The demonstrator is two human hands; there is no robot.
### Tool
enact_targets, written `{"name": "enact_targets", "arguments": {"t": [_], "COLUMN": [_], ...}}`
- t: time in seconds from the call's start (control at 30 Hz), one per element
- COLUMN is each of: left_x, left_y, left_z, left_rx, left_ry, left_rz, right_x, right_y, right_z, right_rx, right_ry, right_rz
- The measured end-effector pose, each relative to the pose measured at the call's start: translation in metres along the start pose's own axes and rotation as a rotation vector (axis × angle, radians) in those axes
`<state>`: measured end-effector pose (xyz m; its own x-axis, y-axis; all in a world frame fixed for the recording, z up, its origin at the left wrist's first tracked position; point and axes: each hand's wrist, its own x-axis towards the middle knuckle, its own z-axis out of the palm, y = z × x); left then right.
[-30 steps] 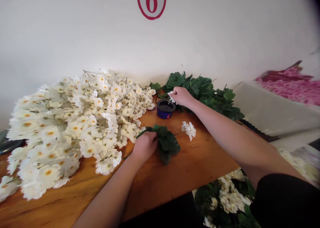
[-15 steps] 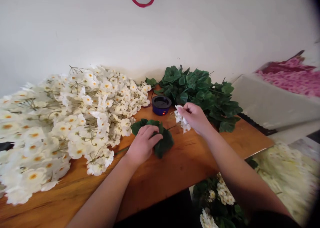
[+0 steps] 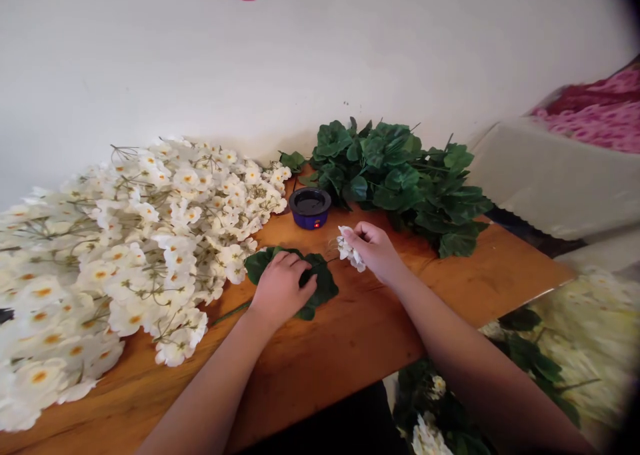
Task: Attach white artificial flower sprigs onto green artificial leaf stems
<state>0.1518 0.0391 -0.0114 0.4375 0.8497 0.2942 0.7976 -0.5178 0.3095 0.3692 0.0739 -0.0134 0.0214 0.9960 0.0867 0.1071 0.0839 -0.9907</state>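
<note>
My left hand (image 3: pixel 283 288) rests on a sprig of dark green artificial leaves (image 3: pixel 320 285) lying on the wooden table (image 3: pixel 350 335), its fingers curled over the leaves. My right hand (image 3: pixel 375 252) pinches a small white artificial flower cluster (image 3: pixel 349 248) just to the right of the sprig. Behind them stands a small round black-and-blue electric pot (image 3: pixel 310 207) with a lit red indicator. Its dark inside is barely visible, so I cannot tell what it contains.
A large heap of white flowers with orange centres (image 3: pixel 135 255) covers the table's left side. Green leaf sprigs (image 3: pixel 395 175) are piled against the white wall. A pale cloth-covered surface (image 3: pixel 555 182) and pink flowers (image 3: pixel 595 108) lie right; more flowers and leaves (image 3: pixel 435 408) lie below the table edge.
My right hand has moved from the pot toward the leaf sprig, and the white flower once lying on the table now appears in its grip. The left hand stays on the sprig; the view has shifted.
</note>
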Motion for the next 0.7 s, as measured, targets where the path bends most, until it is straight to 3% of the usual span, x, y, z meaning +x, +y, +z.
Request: {"name": "enact_targets", "arguments": {"t": [0.17, 0.37, 0.7], "left_x": [0.002, 0.007, 0.001], "left_y": [-0.011, -0.012, -0.015], "left_z": [0.009, 0.012, 0.018], "left_rx": [-0.199, -0.273, -0.539], "left_ry": [0.033, -0.024, 0.063], "left_rz": [-0.072, -0.149, -0.307], "right_x": [0.000, 0.001, -0.001], "right_y": [0.003, 0.005, 0.009], "right_z": [0.001, 0.002, 0.000], "right_rx": [-0.066, -0.144, 0.080], "right_ry": [-0.053, -0.040, -0.059], "right_rz": [0.004, -0.008, -0.007]}}
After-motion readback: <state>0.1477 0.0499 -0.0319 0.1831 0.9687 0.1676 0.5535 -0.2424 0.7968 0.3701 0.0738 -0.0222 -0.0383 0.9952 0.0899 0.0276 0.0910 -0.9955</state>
